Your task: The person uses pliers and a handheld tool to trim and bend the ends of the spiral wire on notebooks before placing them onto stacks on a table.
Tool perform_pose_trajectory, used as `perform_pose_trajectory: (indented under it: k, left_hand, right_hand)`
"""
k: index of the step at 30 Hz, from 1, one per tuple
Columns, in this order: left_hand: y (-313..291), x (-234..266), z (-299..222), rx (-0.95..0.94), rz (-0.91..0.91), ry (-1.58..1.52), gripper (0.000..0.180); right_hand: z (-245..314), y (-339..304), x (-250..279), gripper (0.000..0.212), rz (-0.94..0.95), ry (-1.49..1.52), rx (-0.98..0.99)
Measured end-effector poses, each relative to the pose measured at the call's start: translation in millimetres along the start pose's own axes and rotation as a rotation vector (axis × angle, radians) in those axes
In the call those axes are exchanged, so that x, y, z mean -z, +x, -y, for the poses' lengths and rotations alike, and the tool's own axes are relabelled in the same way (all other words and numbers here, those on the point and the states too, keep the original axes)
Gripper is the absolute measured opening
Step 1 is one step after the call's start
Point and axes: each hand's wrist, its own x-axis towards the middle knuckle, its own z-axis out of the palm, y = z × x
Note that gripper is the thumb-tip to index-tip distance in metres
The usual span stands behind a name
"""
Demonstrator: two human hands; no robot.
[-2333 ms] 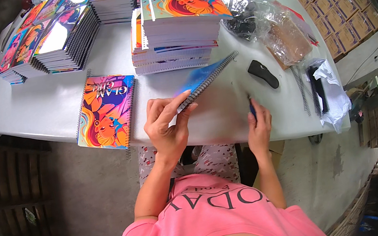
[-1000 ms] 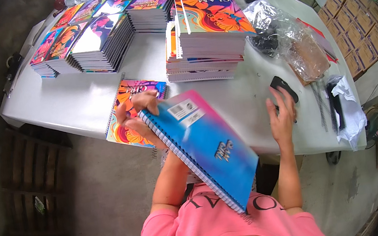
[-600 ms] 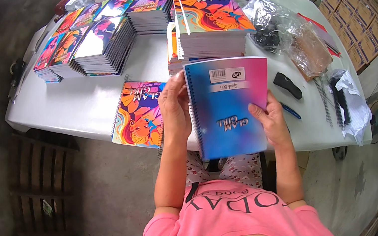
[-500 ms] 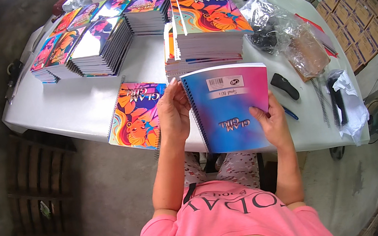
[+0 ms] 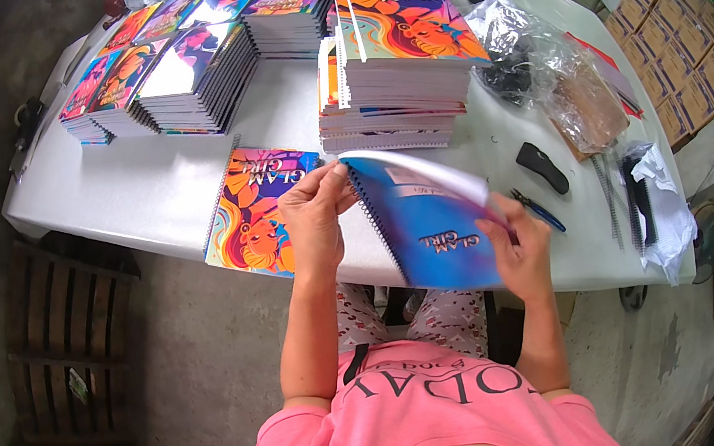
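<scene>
A spiral notebook [image 5: 442,241] with a blue and pink cover hangs over the near table edge between my hands. My left hand [image 5: 317,211] pinches the top corner of its black coil binding. At the opposite edge, my right hand [image 5: 521,242] grips the cover and pages, which bow upward and look blurred. Left of my left hand lies another spiral notebook [image 5: 254,208] with a colourful illustrated cover, its coil end sticking out at the top. Beyond the held notebook rises a tall stack of notebooks [image 5: 393,73]. Blue-handled pliers [image 5: 539,212] lie just past my right hand.
Several notebook piles [image 5: 198,79] fill the far left of the white table [image 5: 121,183]. On the right are a black curved object [image 5: 541,168], clear plastic wrap [image 5: 525,40], loose coils [image 5: 607,196] and crumpled white paper [image 5: 662,203]. A slatted wooden chair [image 5: 72,340] stands at left.
The notebook's right side has bent upward in my right hand, with the cover and pages curling. My left hand has shifted slightly left and now pinches the coil's top end.
</scene>
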Motion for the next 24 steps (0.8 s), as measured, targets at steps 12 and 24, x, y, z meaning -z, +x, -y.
perform_pose_trajectory:
  k: [12,24]
  left_hand:
    - [-24,7,-30,-0.153,0.03,0.26,0.023]
    - [-47,52,-53,-0.129,0.121,0.051,0.012]
  right_hand:
    - [10,2,-5,0.034,-0.024,0.11,0.316]
    - [28,2,0,0.027,0.164,0.139,0.174]
